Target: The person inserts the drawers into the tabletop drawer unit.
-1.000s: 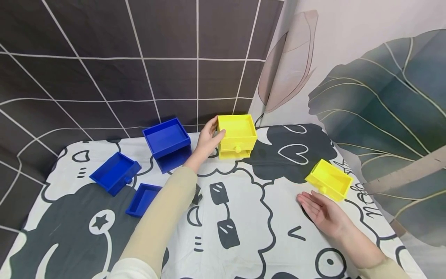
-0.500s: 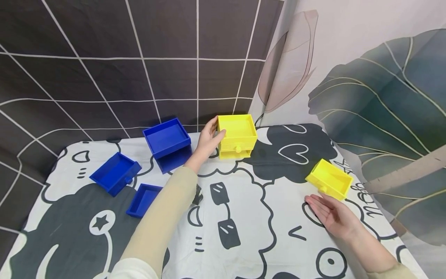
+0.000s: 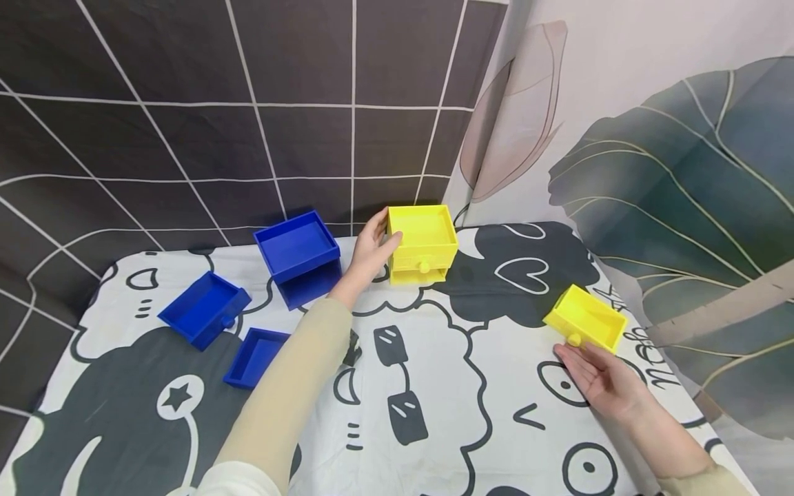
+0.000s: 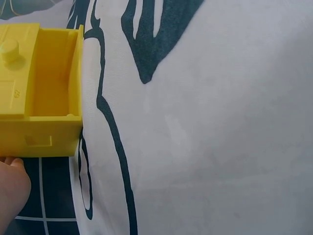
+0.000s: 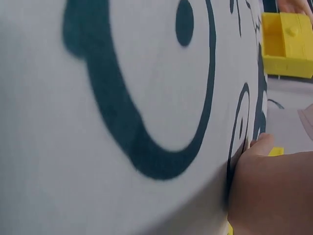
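- Gripping the bright yellow plastic two-level drawer cabinet by its left side with the left hand, fingers and thumb curled round the wall.
- Reaching with the open right hand, fingers nearly straight and holding nothing, to just beside the loose yellow plastic drawer, well right of the cabinet on white black-printed cloth; cannot tell whether touching.
- Left of the cabinet: a blue plastic cabinet and two blue drawers.

A surface is covered by black-and-white cartoon-printed cloth. On it a yellow cabinet is set; a blue cabinet and two blue drawers are placed to its left, a yellow drawer to its right.
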Demonstrator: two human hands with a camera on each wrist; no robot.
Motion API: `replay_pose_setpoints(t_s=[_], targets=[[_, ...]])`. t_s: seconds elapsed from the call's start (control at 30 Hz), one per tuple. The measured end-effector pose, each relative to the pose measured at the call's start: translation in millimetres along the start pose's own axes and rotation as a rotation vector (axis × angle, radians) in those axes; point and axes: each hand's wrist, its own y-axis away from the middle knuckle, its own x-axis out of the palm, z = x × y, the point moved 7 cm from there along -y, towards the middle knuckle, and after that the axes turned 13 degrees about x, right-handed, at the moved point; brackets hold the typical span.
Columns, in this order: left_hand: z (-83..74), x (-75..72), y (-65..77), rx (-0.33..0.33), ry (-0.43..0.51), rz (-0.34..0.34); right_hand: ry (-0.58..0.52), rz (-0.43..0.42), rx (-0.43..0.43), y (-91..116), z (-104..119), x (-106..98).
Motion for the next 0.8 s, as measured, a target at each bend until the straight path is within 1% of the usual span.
replay_pose_setpoints(t_s=[0.1,0.2,0.4,0.63,0.8], targets=[[0.9,0.1,-0.4,0.002,0.001,-0.002,-0.031,-0.017,0.004,-0.3,3.5,-1.4],[1.4,0.2,-0.6,0.004,0.002,0.0,-0.053,-0.052,0.011,-1.4,5.1,-2.9],[1.0,-0.2,0.2,0.002,0.0,0.002,-0.051,-0.065,0.003,-2.4,4.9,-1.0],[-0.1,0.6,1.6,-0.004,-0.002,0.004,-0.089,-0.147,-0.007,-5.0,2.5,-1.4],[0.1,0.5,1.1,-0.003,-0.006,-0.001,-0.113,-0.185,-0.008,-5.4,1.2,-2.8]])
